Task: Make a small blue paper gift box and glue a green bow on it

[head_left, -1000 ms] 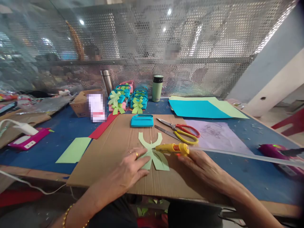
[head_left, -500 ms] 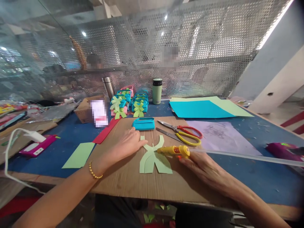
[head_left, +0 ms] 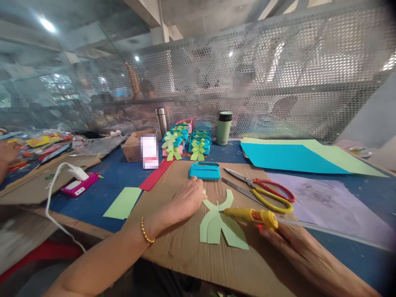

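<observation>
My right hand (head_left: pixel 283 235) grips a yellow hot glue gun (head_left: pixel 252 215), its nozzle touching the middle of a light green paper bow (head_left: pixel 213 233). A clear glue stick sticks out behind the gun. The bow lies on a cardboard sheet (head_left: pixel 173 243), its cut tails spread toward me. My left hand (head_left: pixel 188 196), fingers curled together, is closed at the bow's upper left strip; the fingertips are partly hidden. Just beyond it rests a small blue folded-paper bag (head_left: pixel 204 171). Red-handled scissors (head_left: pixel 272 185) and yellow-handled scissors (head_left: pixel 269 200) lie to the right.
Finished bags with green bows (head_left: pixel 198 148) are stacked behind, between a steel flask (head_left: pixel 161 123) and a green tumbler (head_left: pixel 224 131). Blue card (head_left: pixel 291 159) lies back right. A magenta power strip (head_left: pixel 78 187) with a white cable sits left. Another person's hand (head_left: pixel 8 154) shows far left.
The view has swung left and tilted up, so everything sits further right and lower. My left thumb, stretched over the bow before, is now tucked in. The glue gun still touches the bow's centre.
</observation>
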A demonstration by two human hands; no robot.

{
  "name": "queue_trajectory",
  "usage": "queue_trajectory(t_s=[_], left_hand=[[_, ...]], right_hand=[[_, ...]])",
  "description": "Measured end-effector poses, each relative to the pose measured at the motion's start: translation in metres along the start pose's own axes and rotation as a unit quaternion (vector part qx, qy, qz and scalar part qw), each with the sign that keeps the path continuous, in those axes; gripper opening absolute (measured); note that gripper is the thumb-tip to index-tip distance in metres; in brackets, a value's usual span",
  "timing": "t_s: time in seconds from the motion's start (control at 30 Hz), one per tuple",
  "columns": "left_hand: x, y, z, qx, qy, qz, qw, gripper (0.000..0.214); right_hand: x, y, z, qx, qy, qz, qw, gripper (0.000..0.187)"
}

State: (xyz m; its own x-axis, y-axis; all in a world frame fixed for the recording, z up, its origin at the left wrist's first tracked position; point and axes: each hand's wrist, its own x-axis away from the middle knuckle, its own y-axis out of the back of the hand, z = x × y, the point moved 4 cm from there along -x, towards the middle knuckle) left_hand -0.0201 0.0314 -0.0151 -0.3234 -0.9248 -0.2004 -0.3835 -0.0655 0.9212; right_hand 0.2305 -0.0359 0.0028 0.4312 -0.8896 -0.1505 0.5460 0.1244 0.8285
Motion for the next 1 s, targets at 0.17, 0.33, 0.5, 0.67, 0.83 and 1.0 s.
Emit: queue_trajectory(t_s=[0.17, 0.33, 0.5, 0.67, 0.83, 1.0], left_hand=[[0.001, -0.003, 0.001, 0.033, -0.006, -0.005, 0.999, 0.014], [0.004, 0.003, -0.003, 0.072, -0.013, -0.026, 0.997, 0.011], [0.005, 0.001, 0.002, 0.149, -0.005, -0.047, 0.988, 0.017], [0.003, 0.0, 0.003, 0.24, -0.005, -0.098, 0.966, 0.04], [0.004, 0.007, -0.004, 0.303, 0.021, -0.115, 0.946, 0.019], [0.007, 0.011, -0.008, 0.312, 0.006, -0.121, 0.942, 0.013]], right_hand=[[0.0, -0.001, 0.0, 0.006, -0.018, 0.023, 1.0, 0.043], [0.003, 0.0, -0.008, 0.011, -0.023, 0.014, 1.0, 0.046], [0.002, 0.002, -0.005, -0.002, -0.04, 0.023, 0.999, 0.044], [0.005, 0.001, -0.002, -0.006, -0.023, 0.027, 0.999, 0.042], [0.008, 0.001, -0.003, -0.002, -0.036, 0.025, 0.999, 0.043], [0.007, 0.001, -0.003, 0.003, -0.046, 0.046, 0.998, 0.044]])
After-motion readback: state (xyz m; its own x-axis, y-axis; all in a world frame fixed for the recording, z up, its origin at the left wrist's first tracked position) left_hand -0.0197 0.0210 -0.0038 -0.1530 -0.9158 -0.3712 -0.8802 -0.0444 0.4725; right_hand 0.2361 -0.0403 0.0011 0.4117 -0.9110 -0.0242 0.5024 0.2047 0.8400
